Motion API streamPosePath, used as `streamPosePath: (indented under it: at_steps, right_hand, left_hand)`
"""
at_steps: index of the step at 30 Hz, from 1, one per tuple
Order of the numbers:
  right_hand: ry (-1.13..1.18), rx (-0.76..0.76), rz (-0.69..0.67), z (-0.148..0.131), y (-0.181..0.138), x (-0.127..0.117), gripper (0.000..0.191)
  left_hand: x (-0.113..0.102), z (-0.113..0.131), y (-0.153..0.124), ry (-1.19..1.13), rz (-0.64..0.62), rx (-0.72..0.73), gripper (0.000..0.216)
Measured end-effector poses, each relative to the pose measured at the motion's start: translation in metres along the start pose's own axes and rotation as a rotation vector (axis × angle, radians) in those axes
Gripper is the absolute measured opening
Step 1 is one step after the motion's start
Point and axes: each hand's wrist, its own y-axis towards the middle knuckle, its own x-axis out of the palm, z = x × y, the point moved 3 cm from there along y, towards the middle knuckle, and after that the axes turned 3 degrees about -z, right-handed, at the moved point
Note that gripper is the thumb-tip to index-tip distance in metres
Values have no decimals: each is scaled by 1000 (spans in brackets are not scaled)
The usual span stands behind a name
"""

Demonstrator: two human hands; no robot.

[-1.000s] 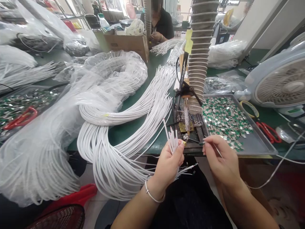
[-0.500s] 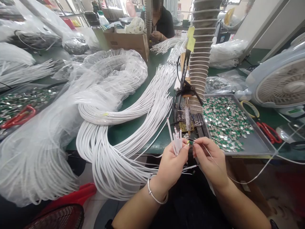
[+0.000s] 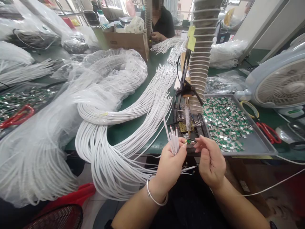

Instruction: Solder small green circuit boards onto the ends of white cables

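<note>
In my left hand (image 3: 171, 163) is a bundle of white cables (image 3: 173, 143), their cut ends sticking up past the fingers. The thumb and forefinger of that hand also pinch a small green circuit board (image 3: 188, 141), just below the tip of a soldering iron (image 3: 188, 117) clamped in a stand. My right hand (image 3: 211, 160) is beside the board, its thumb apart from its fingers and nothing visible between them. Other cable ends (image 3: 192, 168) hang beneath my left hand, one with a small board beside it.
A grey tray (image 3: 259, 140) of small circuit boards lies right, near red-handled scissors (image 3: 268, 132), a tape roll (image 3: 249, 109) and a fan (image 3: 281, 79). Long white cable bundles (image 3: 114, 152) and a plastic bag (image 3: 100, 73) spread left. A ribbed hose (image 3: 202, 57) rises behind the iron. A person (image 3: 164, 22) sits opposite.
My right hand has drawn slightly away from the board and its fingers have parted. The thin wire it pinched no longer shows in its fingers. My left hand has moved a little left and down.
</note>
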Motion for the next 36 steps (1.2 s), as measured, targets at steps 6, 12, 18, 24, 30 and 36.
streamPosePath:
  at_steps: [6,12,18,24,30,36]
  right_hand:
    - [80,8,50,0,-3,1,29]
    - [29,-106,13,-6,4,-3,27]
    - [-20,-134,27,-9,7,-3,27]
    - [-17,-149,38,-5,4,-1,26]
    - [-42,-167,56,-7,8,-1,26]
    - [-46,-185,67,-9,11,0,28]
  left_hand:
    - [4,2,0,-32,-18,-33,10]
    - [8,6,-1,-100,-62,-27,10]
    - [8,8,-2,-116,-58,-22,12]
    - [9,10,-4,-101,-31,-33,11]
    - [9,9,-2,-107,-42,-32,9]
    - [10,11,0,-125,-52,-34,9]
